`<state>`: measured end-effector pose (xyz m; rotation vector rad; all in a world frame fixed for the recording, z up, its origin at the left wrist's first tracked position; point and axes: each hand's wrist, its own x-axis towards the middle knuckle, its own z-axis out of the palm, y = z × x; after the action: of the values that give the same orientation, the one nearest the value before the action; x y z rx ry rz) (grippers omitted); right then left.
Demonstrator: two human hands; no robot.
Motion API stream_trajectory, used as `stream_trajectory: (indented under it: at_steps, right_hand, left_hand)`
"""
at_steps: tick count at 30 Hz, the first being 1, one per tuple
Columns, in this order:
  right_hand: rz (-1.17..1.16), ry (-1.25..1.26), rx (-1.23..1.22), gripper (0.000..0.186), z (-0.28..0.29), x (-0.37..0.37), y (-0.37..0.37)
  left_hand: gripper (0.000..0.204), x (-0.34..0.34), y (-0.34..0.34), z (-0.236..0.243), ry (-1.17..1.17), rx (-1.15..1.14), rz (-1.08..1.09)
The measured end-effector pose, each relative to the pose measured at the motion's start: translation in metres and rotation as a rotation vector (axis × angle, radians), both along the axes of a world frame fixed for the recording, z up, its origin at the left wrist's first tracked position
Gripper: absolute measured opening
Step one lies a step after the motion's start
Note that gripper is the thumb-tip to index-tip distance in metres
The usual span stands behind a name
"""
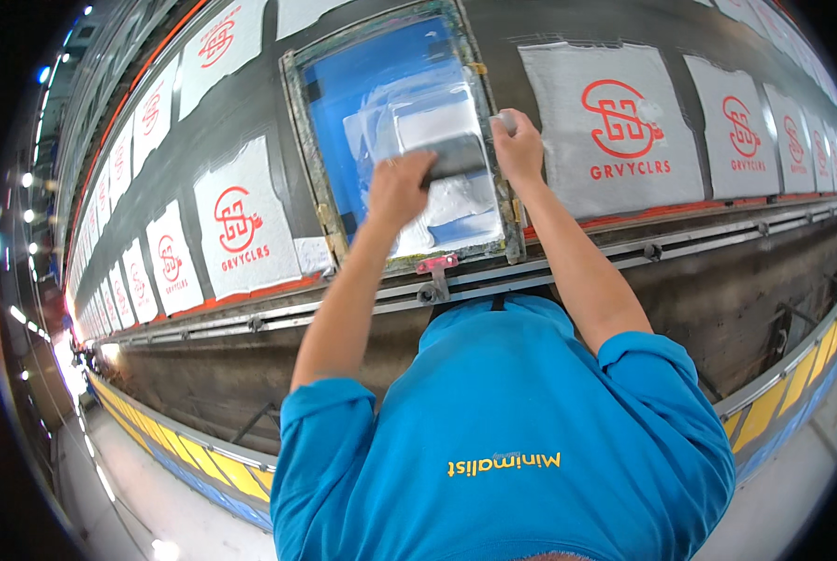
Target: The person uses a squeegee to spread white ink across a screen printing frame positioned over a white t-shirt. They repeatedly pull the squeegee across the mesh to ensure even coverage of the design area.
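A screen-printing frame [299, 122] with a worn, ink-stained rim lies on the long dark table in front of me. White ink [378, 117] is smeared over its blue mesh [344, 79]. My left hand [400, 190] is closed round one end of a dark squeegee [458, 157], which stands across the white ink inside the frame; motion blurs it slightly. At the frame's right side my right hand [519, 147] is closed, with a small pale bit showing at its fingers. Whether it grips the rim or a separate thing, I cannot tell.
White fabric pieces with red prints lie on both sides, one close right [549, 112] and one left [250, 224]. A metal rail [577, 254] follows the table's near edge, with a pink clamp [437, 265] at the frame. Yellow-striped panels [189, 444] run below.
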<state>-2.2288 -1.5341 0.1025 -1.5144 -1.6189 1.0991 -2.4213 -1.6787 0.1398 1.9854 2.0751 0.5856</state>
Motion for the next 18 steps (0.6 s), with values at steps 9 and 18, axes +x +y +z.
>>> stream_trajectory:
  at_steps: [9,18]
  right_hand:
    - [0.093,0.012,0.184,0.047,0.030,-0.025,-0.002]
    - [0.115,0.113,0.088,0.040,0.036,-0.193,-0.126]
  left_hand:
    - [0.068,0.050,-0.133,0.021,-0.123,-0.028,0.060]
    - [0.056,-0.140,-0.231,0.043,-0.172,-0.134,0.080]
